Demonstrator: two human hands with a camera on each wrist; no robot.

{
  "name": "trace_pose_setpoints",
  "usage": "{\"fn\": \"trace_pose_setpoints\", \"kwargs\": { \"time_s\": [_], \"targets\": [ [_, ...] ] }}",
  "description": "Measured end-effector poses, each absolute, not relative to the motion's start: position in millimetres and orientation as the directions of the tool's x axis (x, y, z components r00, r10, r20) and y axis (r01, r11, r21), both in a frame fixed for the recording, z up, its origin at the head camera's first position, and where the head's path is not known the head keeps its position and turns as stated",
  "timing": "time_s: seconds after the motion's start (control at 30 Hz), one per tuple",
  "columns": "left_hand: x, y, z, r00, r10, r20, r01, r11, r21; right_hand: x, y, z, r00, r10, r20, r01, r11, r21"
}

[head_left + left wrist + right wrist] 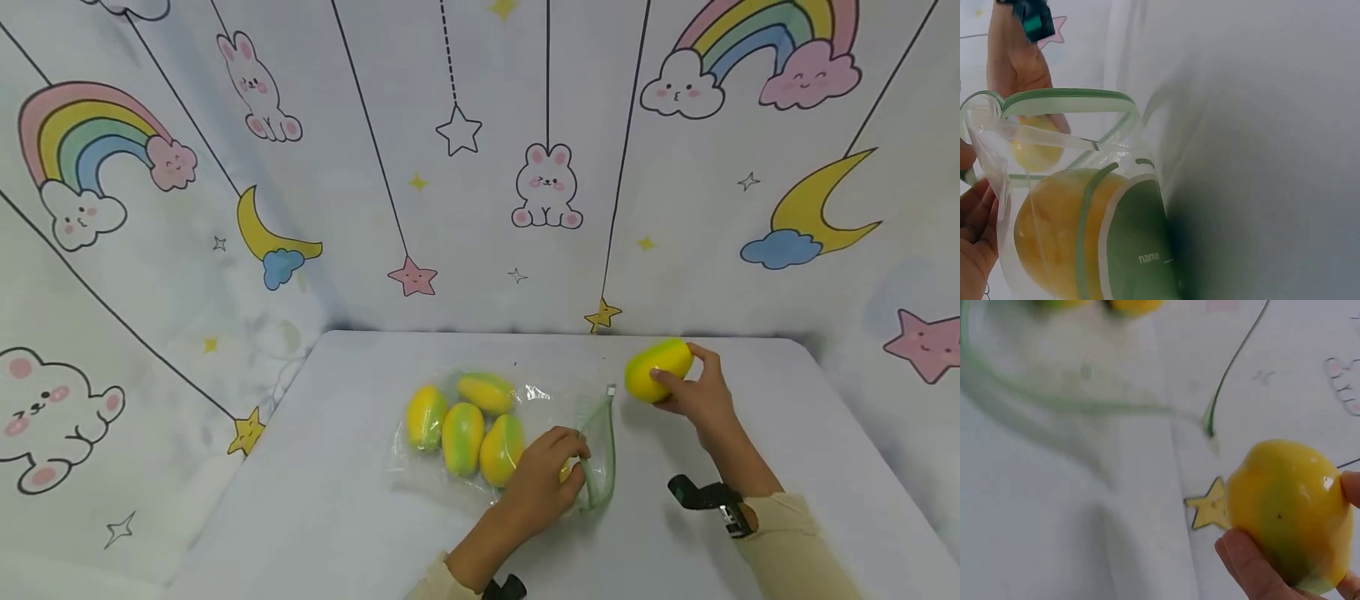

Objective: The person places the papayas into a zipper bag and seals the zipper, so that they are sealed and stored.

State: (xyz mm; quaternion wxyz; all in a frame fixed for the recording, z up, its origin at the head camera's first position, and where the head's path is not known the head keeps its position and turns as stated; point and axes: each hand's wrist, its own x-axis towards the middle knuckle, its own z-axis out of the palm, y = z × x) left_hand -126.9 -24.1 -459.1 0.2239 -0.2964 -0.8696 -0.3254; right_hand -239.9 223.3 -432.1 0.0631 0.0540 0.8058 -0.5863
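Note:
A clear zip bag [551,400] with a green-edged mouth lies on the table, holding several yellow-green mangoes [462,439]. My left hand [543,479] pinches the bag's wall near its mouth, which gapes toward the right. Under that hand another mango [1054,231] shows through the plastic, beside a green printed panel [1138,250] reading "name". To the right of the bag, my right hand [705,396] grips a single mango [658,371] between thumb and fingers. This mango [1288,515] is raised above the table, apart from the bag's mouth.
The white table [322,517] runs back to a wall [480,225] printed with rainbows, rabbits, moons and stars. A black wrist mount [705,496] sits on the right wrist, and part of another [506,587] shows at the left wrist.

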Motion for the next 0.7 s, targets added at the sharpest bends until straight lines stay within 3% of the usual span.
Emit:
{"fn": "trace_pose_setpoints", "kwargs": {
  "time_s": [0.17, 0.37, 0.7],
  "targets": [
    [-132, -19, -454, -0.728, 0.324, 0.604, 0.662, 0.56, 0.498, -205, 219, -433, -0.991, -0.036, -0.128, 0.122, 0.143, -0.982],
    [-132, -20, -456, -0.729, 0.298, 0.616, 0.659, 0.549, 0.514, -187, 200, -446, -0.992, -0.062, -0.109, 0.101, 0.128, -0.987],
    [-134, -20, -458, -0.742, 0.307, 0.595, 0.654, 0.527, 0.543, -175, 190, -463, -0.967, -0.142, -0.21, 0.208, 0.031, -0.978]
  ]
}}
